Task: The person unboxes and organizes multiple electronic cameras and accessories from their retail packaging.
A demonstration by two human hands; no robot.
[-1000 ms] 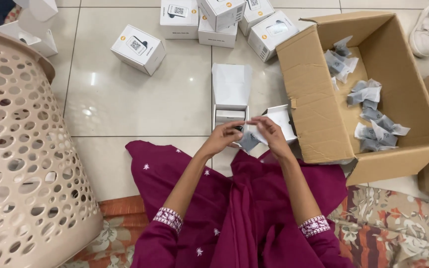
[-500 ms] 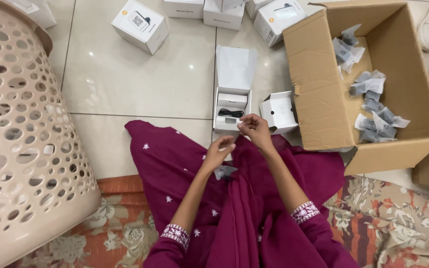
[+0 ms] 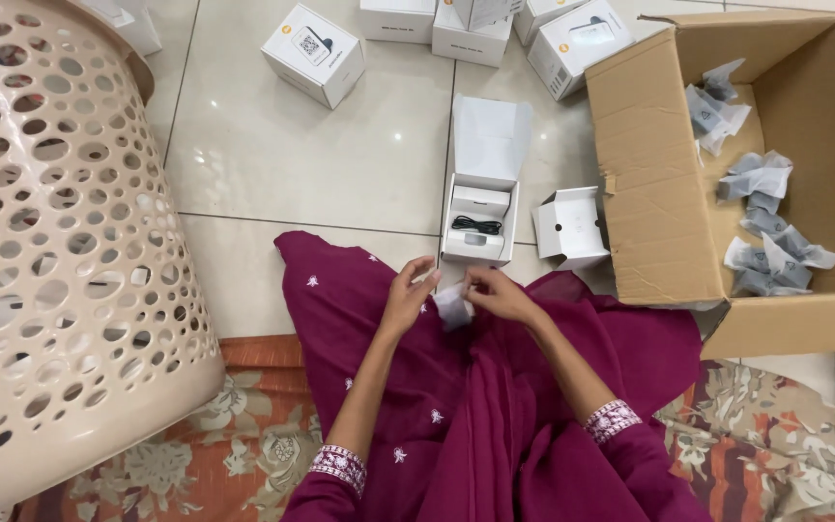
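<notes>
**Hands, arms: pose at this moment**

Both forearms extended forward over the lap, converging. Left hand [image 3: 408, 295] raised, palm turned inward, fingers loosely curled, fingertips near the right hand. Right hand [image 3: 497, 293] palm down, fingers bent, pinching a small pale item [image 3: 453, 306] between the two hands. Embroidered magenta cuffs at both wrists; elbows bent, close to the body

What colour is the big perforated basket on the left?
The basket is pale beige, dotted with round holes; head view shows it.

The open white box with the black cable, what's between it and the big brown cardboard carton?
In the head view, a small empty white box lies on the tile floor between the open white box and the brown cardboard carton.
</notes>
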